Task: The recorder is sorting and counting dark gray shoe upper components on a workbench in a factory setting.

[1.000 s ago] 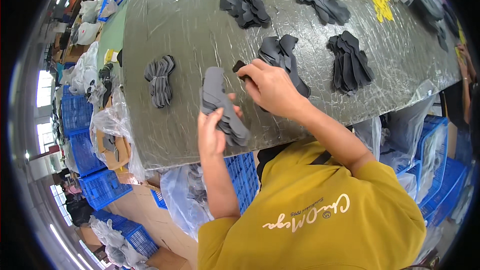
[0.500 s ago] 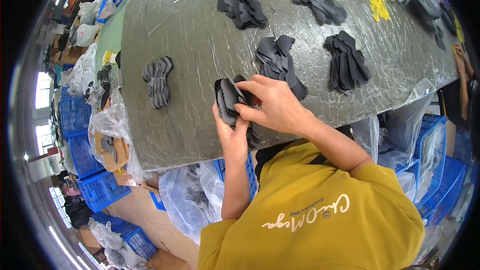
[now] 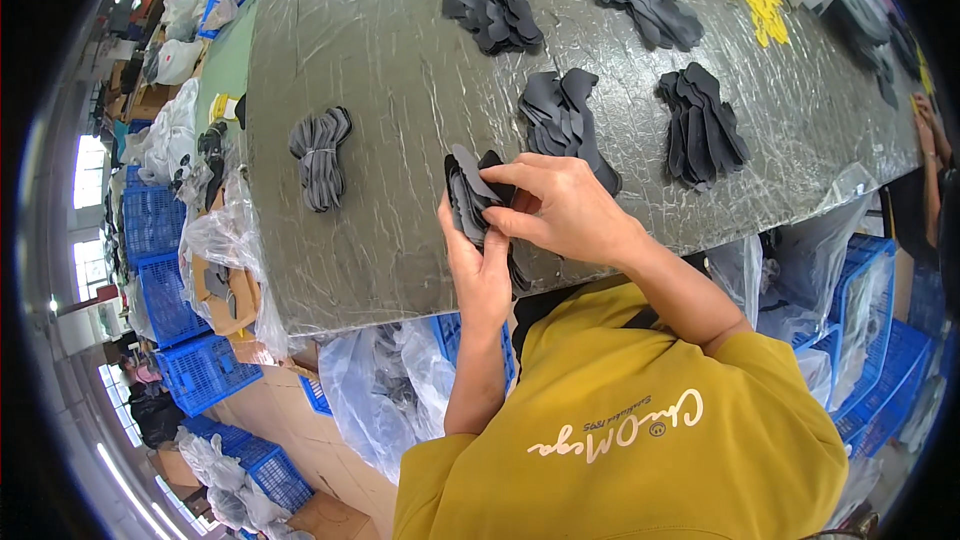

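Observation:
Over the near part of the table, my left hand (image 3: 476, 275) grips a small stack of black and grey shaped cut-out pieces (image 3: 463, 195) from below and the side. The fingers of my right hand (image 3: 570, 205) pinch at the stack's right edge, where some pieces stand apart. Part of the stack is hidden behind my fingers. Just beyond my right hand lies a fanned pile of similar dark pieces (image 3: 568, 120). A bundle of grey pieces (image 3: 320, 160), tied round its middle, rests to the left.
Other dark piles (image 3: 495, 8) lie farther back and right on the plastic-covered table (image 3: 400, 60). Yellow pieces (image 3: 765, 12) are at the far right, near another person's hand (image 3: 930, 130). Blue crates (image 3: 208, 375) and clear plastic bags (image 3: 375, 400) stand below the table's left and front edges.
The stack has turned in my hands, so its layered edges show more and its broad grey face less. My hands sit slightly farther right in view, and the whole scene has shifted a little.

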{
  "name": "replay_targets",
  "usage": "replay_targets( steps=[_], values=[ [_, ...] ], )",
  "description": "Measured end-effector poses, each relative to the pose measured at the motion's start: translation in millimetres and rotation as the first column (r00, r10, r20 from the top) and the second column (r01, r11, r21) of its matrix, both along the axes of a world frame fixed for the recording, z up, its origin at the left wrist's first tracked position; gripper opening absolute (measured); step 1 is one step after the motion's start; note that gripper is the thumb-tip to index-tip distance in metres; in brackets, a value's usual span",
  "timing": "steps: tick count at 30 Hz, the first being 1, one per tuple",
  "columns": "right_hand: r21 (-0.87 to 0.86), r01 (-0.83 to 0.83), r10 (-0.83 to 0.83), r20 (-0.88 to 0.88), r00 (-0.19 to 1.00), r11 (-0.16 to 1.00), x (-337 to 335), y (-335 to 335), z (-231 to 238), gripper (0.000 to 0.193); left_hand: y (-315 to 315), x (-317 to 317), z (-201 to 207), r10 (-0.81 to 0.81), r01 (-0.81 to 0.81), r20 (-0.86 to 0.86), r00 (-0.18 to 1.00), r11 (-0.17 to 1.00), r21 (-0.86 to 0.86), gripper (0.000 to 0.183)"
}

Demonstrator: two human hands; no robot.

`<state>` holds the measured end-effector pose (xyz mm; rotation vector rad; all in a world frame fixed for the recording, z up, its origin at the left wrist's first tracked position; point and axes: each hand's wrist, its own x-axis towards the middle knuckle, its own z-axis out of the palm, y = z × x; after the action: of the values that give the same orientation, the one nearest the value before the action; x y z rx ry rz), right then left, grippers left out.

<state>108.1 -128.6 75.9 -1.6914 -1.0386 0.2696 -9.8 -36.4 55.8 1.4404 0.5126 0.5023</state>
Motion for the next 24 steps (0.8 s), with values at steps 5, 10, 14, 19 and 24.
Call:
replay_targets(
  steps=[5, 10, 14, 19, 24],
  values=[
    [0.005, -0.005, 0.005, 0.012, 1.0, 1.0, 0, 1, -4, 0.031, 2, -1, -2, -0.012, 0.012, -0.017, 1.0, 0.999, 0.051, 0.053],
    [0.004, -0.005, 0.005, 0.012, 1.0, 1.0, 0, 2, -3, 0.028, 0, -2, 0, -0.017, 0.023, -0.042, 0.999, 0.987, 0.159, 0.053],
    [0.043, 0.055, -0.057, 0.045, 0.997, 0.998, -1, 3, -4, 0.023, -6, -2, 4, -0.002, 0.014, -0.046, 0.999, 0.965, 0.263, 0.053],
    [0.075, 0.145, -0.146, 0.002, 0.989, 0.987, -5, 6, -6, 0.021, -9, -2, -3, 0.026, -0.028, 0.01, 1.0, 0.98, 0.198, 0.052],
    [0.1, 0.144, -0.114, -0.253, 0.961, 0.985, -7, -2, -4, 0.014, -12, 4, 4, 0.182, -0.174, 0.051, 0.982, 0.976, -0.127, 0.043]
  ],
)
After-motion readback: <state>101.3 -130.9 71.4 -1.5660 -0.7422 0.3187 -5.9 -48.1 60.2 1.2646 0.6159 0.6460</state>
